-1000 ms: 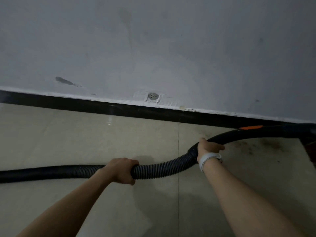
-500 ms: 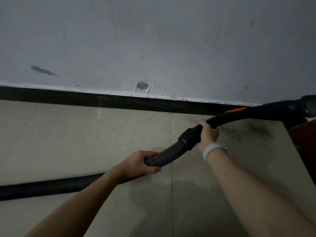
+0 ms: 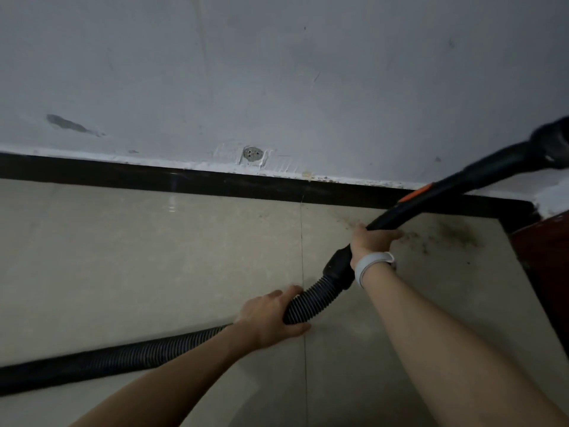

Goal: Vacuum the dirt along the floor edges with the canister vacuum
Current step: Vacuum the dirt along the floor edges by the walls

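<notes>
Both hands on the vac hose, wand up at right

My right hand [image 3: 371,241] wraps the stiff wand [image 3: 431,198]; left hand [image 3: 271,315] curls round the floppy hose [image 3: 311,300] mid-frame. Dirt [image 3: 452,235] sits lower right. Feels light; steer by the wand.

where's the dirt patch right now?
In the head view the dirt patch lies on the floor at right, just below the black baseboard, beyond the right hand near the corner.

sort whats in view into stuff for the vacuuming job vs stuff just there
For the job: ribbed hose, black wand, left hand, right hand, dirt patch, black baseboard.

Just there: wall patch with holes, white wristband, dark red furniture.
</notes>
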The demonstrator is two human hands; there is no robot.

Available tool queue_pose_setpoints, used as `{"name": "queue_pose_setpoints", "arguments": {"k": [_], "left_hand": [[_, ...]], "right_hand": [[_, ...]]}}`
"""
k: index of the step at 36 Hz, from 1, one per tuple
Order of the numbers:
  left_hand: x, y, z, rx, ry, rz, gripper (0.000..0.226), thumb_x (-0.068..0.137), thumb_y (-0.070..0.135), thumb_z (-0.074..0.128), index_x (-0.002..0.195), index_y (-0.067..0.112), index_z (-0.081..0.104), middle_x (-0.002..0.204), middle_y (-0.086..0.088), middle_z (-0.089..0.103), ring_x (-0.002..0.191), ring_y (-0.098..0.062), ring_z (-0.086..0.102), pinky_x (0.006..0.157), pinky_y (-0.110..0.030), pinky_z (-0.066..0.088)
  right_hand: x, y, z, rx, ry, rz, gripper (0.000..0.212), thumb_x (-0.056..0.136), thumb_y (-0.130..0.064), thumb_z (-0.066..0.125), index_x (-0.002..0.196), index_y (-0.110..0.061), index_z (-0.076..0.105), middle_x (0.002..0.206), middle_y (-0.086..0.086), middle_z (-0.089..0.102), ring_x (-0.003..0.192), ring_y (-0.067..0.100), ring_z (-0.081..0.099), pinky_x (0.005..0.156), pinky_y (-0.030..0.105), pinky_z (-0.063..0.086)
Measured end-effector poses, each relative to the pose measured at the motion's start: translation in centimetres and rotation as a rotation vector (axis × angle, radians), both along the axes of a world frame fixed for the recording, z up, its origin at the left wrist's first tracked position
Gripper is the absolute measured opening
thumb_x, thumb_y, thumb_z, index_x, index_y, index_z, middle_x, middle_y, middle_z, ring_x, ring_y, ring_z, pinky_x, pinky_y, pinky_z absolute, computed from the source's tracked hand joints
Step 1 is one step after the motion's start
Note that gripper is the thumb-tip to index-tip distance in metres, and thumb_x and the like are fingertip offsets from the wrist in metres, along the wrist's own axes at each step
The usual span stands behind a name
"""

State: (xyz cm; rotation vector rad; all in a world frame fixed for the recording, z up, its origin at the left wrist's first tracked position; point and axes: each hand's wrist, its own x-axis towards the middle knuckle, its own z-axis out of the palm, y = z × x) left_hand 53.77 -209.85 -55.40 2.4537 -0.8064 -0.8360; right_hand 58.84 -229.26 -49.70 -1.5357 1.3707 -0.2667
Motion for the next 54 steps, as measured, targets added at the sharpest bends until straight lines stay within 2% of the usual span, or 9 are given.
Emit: {"name": "queue_pose_setpoints", "arguments": {"k": [10,15,18,23,31,37,43,50,54], "left_hand": [[4.4,3.4,2.8,-0.289,0.742,0.108,0.037,0.087,0.027,0.068,0.123,0.034,0.059,0.079,0.006,0.063,0.062,-0.006,0.059,0.061,-0.022,0.051],[5.2,4.7,2.7,-0.258,0.876,0.125,0.062,0.061,0.045,0.072,0.118,0.022,0.064,0.065,-0.001,0.062,0.053,-0.016,0.056,0.053,-0.023,0.049],[5.4,4.8,2.3,-0.238,0.873,0.120,0.057,0.062,0.045,0.072,0.115,0.026,0.065,0.068,-0.001,0.063,0.056,-0.019,0.056,0.055,-0.024,0.050],[4.2,3.6,1.3,-0.084,0.682,-0.016,0.028,0.081,0.034,0.070,0.107,0.032,0.061,0.088,0.000,0.065,0.067,-0.011,0.061,0.069,-0.027,0.055],[2.1,3.4,-0.7,-0.025,0.435,-0.161,0.026,0.078,0.041,0.070,0.099,0.036,0.055,0.096,0.010,0.062,0.086,-0.010,0.061,0.078,-0.025,0.049],[2.7,4.4,-1.2,0.054,0.383,-0.173,0.044,0.077,0.040,0.074,0.117,0.030,0.056,0.103,0.013,0.058,0.095,-0.007,0.056,0.079,-0.020,0.042],[1.9,4.7,-1.2,0.181,0.396,-0.231,0.048,0.075,0.038,0.075,0.116,0.027,0.054,0.102,0.011,0.056,0.095,-0.010,0.056,0.078,-0.023,0.043],[0.4,6.0,-1.7,0.241,0.492,-0.302,0.044,0.072,0.038,0.079,0.108,0.025,0.058,0.102,0.009,0.059,0.096,-0.013,0.059,0.085,-0.029,0.047],[-0.1,7.1,-1.6,0.242,0.600,-0.235,0.039,0.077,0.041,0.075,0.111,0.027,0.061,0.104,0.012,0.061,0.101,-0.011,0.058,0.093,-0.029,0.046]], "right_hand": [[-2.1,-0.8,-0.8,0.099,-0.152,-0.124,0.069,0.093,-0.008,0.057,0.149,-0.020,0.018,0.144,0.014,0.043,0.127,0.036,0.047,0.109,0.046,0.037],[-3.0,-1.7,-0.5,0.244,-0.373,-0.295,0.057,0.091,0.002,0.056,0.140,-0.017,0.033,0.114,0.015,0.057,0.070,0.022,0.062,0.065,0.034,0.057],[-3.5,-2.0,-0.2,0.193,-0.329,-0.246,0.049,0.095,-0.007,0.055,0.138,-0.009,0.033,0.123,0.016,0.055,0.074,0.022,0.062,0.064,0.027,0.054],[-4.1,-1.8,-0.4,-0.133,0.025,0.064,0.053,0.101,-0.020,0.047,0.143,-0.003,0.019,0.139,0.025,0.045,0.120,0.040,0.052,0.098,0.039,0.042],[-6.1,-1.3,-1.2,-0.218,0.040,0.075,0.055,0.098,-0.018,0.052,0.143,-0.007,0.023,0.134,0.021,0.049,0.113,0.040,0.056,0.090,0.041,0.045],[-7.5,-1.1,-1.0,0.158,-0.299,-0.094,0.026,0.091,-0.004,0.060,0.112,-0.008,0.045,0.083,0.010,0.056,0.057,0.020,0.057,0.046,0.023,0.051],[-8.2,-0.1,-1.6,0.226,-0.289,-0.027,0.022,0.092,-0.007,0.060,0.108,-0.006,0.045,0.070,0.010,0.057,0.038,0.013,0.054,0.043,0.022,0.048],[-7.1,2.9,-1.8,-0.105,0.075,0.293,0.034,0.089,-0.027,0.059,0.112,-0.010,0.042,0.094,0.016,0.065,0.072,0.037,0.068,0.068,0.046,0.059],[-6.1,5.5,-1.4,-0.180,0.111,0.439,0.031,0.089,-0.023,0.056,0.114,-0.014,0.040,0.091,0.011,0.063,0.069,0.037,0.068,0.064,0.049,0.059]]}}
